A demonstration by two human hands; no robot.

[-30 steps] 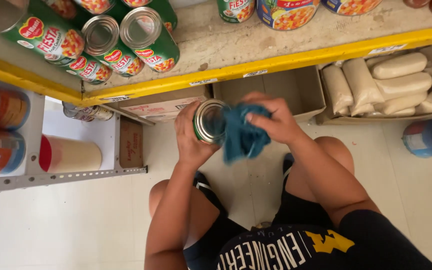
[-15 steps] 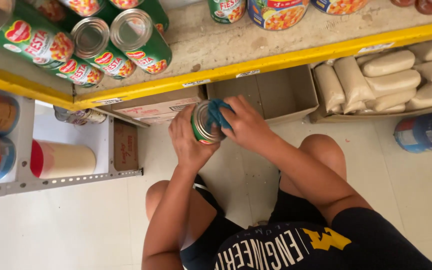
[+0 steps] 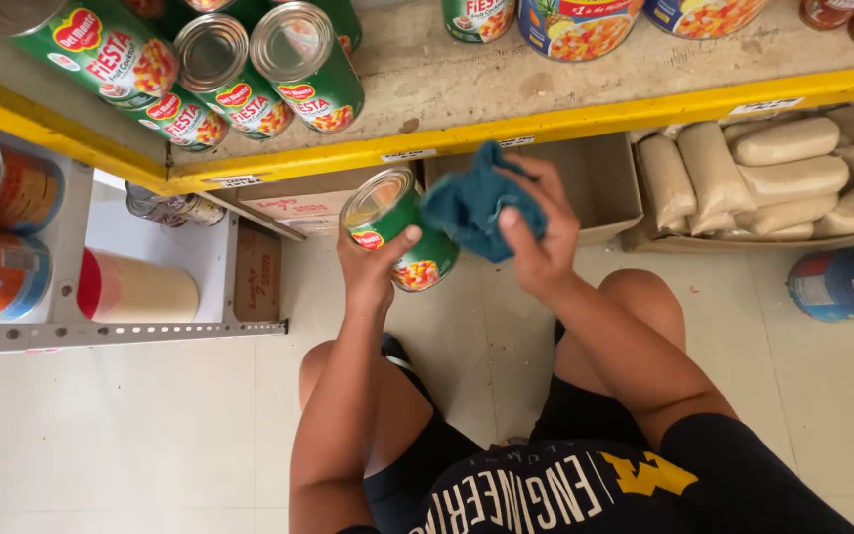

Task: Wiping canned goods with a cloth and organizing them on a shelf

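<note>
1. The left hand (image 3: 373, 272) holds a green can (image 3: 402, 232) tilted, its silver lid turned up and to the left; the fingers wrap round the can's far side and the thumb presses on the label, so the hand is clamped on it.
2. The right hand (image 3: 536, 232) grips a bunched dark blue cloth (image 3: 476, 208), with the fingers curled over its top and the thumb on its lower edge. The cloth sits just beside the can, to the right of the left fingers; whether the two touch cannot be told.
3. Directly beyond both sets of fingers runs the yellow edge of a shelf (image 3: 585, 119), which carries more green cans (image 3: 303, 64) lying on their sides, up and to the left of the left fingers.
4. Under that shelf, just behind the right fingers, stands an open cardboard box (image 3: 605, 183); further right lie pale filled bags (image 3: 793, 163).
5. Below the hands are the person's bent knees over a light tiled floor (image 3: 130, 435).
</note>
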